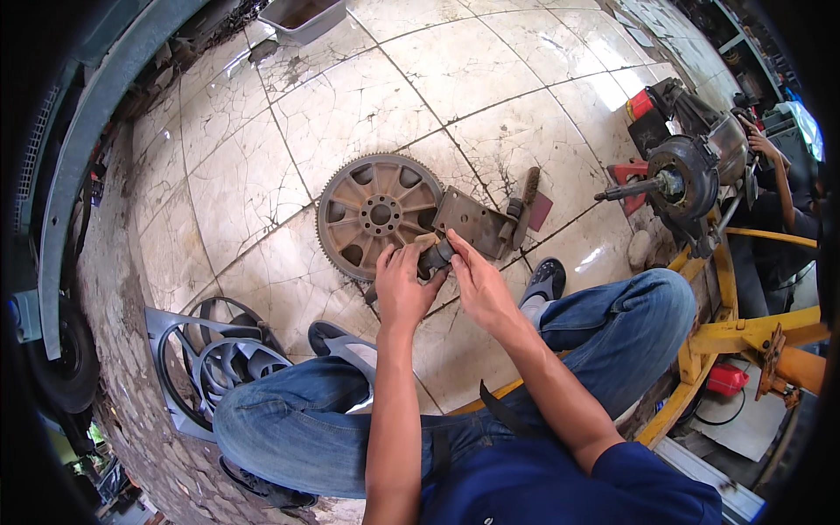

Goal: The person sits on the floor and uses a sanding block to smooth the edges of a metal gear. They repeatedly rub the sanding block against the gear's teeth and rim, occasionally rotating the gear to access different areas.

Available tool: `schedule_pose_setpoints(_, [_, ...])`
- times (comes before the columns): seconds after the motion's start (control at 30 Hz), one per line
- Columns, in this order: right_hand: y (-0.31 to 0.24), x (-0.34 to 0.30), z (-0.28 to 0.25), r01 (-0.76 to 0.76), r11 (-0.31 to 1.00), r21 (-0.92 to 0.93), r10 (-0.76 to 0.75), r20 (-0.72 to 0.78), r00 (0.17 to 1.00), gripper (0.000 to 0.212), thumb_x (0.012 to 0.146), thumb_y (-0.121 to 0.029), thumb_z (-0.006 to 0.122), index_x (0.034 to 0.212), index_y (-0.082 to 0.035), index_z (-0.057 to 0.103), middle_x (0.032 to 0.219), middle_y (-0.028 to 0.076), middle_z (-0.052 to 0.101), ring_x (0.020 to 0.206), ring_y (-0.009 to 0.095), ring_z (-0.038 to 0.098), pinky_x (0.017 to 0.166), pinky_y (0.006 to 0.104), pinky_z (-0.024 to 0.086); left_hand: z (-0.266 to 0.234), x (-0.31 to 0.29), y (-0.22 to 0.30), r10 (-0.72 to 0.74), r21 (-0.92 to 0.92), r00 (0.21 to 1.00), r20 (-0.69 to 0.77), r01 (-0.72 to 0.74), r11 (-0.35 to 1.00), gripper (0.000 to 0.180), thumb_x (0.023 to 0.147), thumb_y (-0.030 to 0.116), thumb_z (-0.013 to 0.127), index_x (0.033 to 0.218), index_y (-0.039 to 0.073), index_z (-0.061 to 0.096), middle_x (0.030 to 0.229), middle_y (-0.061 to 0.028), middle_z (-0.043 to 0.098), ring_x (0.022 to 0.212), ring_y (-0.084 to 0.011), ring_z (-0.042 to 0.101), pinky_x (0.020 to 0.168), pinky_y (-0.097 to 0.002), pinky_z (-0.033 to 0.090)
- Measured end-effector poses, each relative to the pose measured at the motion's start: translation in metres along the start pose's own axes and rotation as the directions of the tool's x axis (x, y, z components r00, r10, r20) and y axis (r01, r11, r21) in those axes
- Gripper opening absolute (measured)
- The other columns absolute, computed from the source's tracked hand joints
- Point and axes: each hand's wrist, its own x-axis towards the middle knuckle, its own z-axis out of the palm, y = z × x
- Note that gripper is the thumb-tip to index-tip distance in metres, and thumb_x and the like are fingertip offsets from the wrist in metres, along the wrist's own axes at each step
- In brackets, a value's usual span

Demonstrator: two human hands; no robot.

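I sit low over a cracked, glossy tiled floor (350,114). My left hand (404,284) and my right hand (472,280) meet on a small dark metal part (435,257), both gripping it. It joins a flat rusty metal bracket (472,221) lying on the tiles. Just left of the hands lies a large rusty toothed flywheel (378,214) with spokes and a bolt-holed hub. A wire brush (525,206) leans on the bracket's far end.
A grey fan shroud (206,359) lies by my left knee. A gearbox with a protruding shaft (682,175) sits on a yellow frame (735,332) at right, where another person's hand (759,140) works. A grey tub (306,17) stands far back. A vehicle's body edge (79,149) curves along the left.
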Motion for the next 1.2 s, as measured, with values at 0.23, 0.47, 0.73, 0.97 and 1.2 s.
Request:
schedule_pose_setpoints(0.23, [0.003,0.003,-0.005,0.052,0.989,-0.139,-0.057,-0.034,0.998,0.039,0.101,-0.013,0.045,0.137,0.003,0.047,0.132,0.025,0.055,0.124,0.037,0.054,0.102,0.0383,0.043,-0.004,-0.001,0.003,-0.139,-0.055,0.989,0.048,0.141,0.988,0.043,0.07,0.02,0.081,0.107,0.006,0.062,0.106,-0.0134,0.063,0.103,-0.0366,0.059,0.09,-0.0442,0.047])
schedule_pose_setpoints(0.47, [0.006,0.003,-0.001,0.063,0.993,-0.101,-0.068,-0.048,0.997,0.04,0.1,-0.011,0.047,0.138,0.003,0.046,0.131,0.025,0.056,0.122,0.037,0.055,0.101,0.0394,0.044,-0.004,0.0,0.002,-0.074,-0.037,0.993,0.087,0.077,0.996,0.045,0.072,0.021,0.08,0.111,0.007,0.063,0.109,-0.0126,0.065,0.105,-0.0354,0.059,0.092,-0.0441,0.045])
schedule_pose_setpoints(0.73, [-0.004,-0.001,0.0,0.079,0.988,-0.133,-0.077,0.017,0.997,0.043,0.1,-0.013,0.046,0.139,0.005,0.044,0.138,0.026,0.051,0.128,0.037,0.05,0.106,0.0376,0.04,0.006,0.002,0.006,-0.038,-0.006,0.999,0.008,0.038,0.999,0.042,0.075,0.021,0.075,0.115,0.012,0.065,0.105,-0.0101,0.067,0.102,-0.0297,0.061,0.094,-0.0408,0.042])
schedule_pose_setpoints(0.97, [-0.018,-0.003,-0.001,0.068,0.989,-0.128,-0.063,0.041,0.997,0.044,0.1,-0.014,0.045,0.139,0.007,0.043,0.139,0.025,0.049,0.129,0.036,0.049,0.107,0.0374,0.04,0.001,0.003,0.005,-0.04,-0.031,0.999,-0.032,0.039,0.999,0.04,0.077,0.02,0.075,0.114,0.011,0.064,0.104,-0.0102,0.067,0.101,-0.0304,0.061,0.09,-0.041,0.043])
schedule_pose_setpoints(1.2, [-0.015,-0.002,-0.001,0.05,0.992,-0.112,-0.047,0.032,0.998,0.042,0.1,-0.015,0.045,0.136,0.007,0.046,0.135,0.027,0.052,0.125,0.037,0.051,0.106,0.0381,0.041,0.001,-0.003,0.011,-0.037,-0.019,0.999,-0.005,0.037,0.999,0.037,0.079,0.018,0.072,0.114,0.008,0.062,0.106,-0.0116,0.066,0.102,-0.0318,0.061,0.088,-0.0411,0.043])
